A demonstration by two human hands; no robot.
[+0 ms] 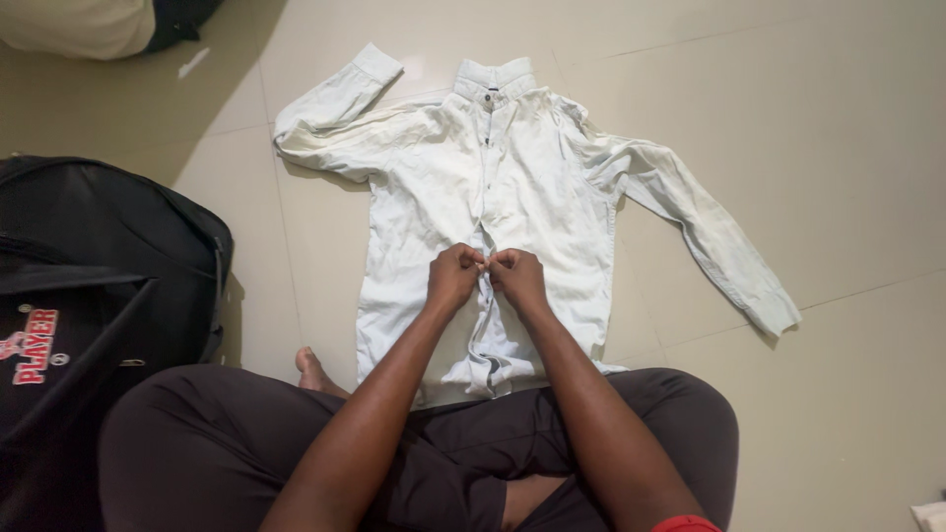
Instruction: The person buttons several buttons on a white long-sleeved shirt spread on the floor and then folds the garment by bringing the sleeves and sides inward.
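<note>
White shirt (pixel 493 197) lies front up and flat on the tiled floor (pixel 838 148), sleeves spread, which keeps the button strip reachable. Left hand (pixel 453 276) and right hand (pixel 517 276) pinch the strip mid-chest, knuckles touching, forearms converging. Black bag (pixel 89 276) lies at left.

Light: you get soft, even indoor light, moderately bright | Glare: pale sheen on the floor tiles (pixel 818 148) near the shirt (pixel 493 197) collar | Shadows: your dark bag (pixel 89 296) casts a faint one rightward | Focus: sharp centre, slight stretching toward edges
</note>
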